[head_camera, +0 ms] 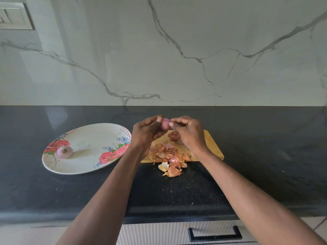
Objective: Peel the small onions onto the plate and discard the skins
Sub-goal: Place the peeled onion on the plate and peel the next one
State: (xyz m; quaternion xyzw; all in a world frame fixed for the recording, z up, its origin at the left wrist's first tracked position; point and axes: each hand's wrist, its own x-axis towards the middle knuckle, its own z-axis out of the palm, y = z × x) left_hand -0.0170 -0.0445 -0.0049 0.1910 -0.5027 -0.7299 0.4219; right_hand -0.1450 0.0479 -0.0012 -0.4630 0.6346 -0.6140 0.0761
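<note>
Drawer handle (215,233), black, nearest, below the counter (177,191) front edge. Bare dark counter stretch between that edge and the hands. Onion skins (169,159): loose pile beneath both wrists, spilling off the near edge of the cutting board (211,145). Unpeeled onion (174,135) on the board, under the right hand. Left hand (145,134) curls round a small onion (165,124); right hand (186,129) pinches at its top. Floral plate (88,151), left of the left hand, carries one peeled onion (64,152). Marble wall (177,50) closes the far side.
</note>
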